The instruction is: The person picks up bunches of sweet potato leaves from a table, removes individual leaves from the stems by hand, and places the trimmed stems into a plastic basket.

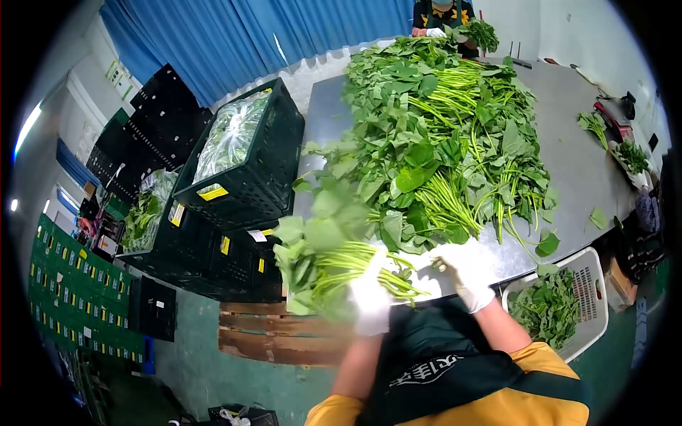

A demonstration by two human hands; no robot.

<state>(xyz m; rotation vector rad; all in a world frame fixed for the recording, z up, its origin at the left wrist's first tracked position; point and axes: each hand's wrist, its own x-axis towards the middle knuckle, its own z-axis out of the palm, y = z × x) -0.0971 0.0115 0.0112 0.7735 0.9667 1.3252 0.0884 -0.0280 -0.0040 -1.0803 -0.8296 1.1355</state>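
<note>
My left hand, in a white glove and blurred, is closed around a bunch of leafy green stems. The leaves point left past the table's front edge, and the cut ends point right. My right hand, also in a white glove, is over the table edge just right of those stem ends. Its fingers are bent and slightly apart, with dark stained tips and nothing visible between them. Glare washes out part of this hand. Beyond both hands, a large heap of leafy greens covers the middle of the metal table.
Left of the table, a dark crate with bagged greens stands on other crates, near a wooden pallet. A white basket of greens is at right. Across the table, a person holds greens. Green crates are stacked far left.
</note>
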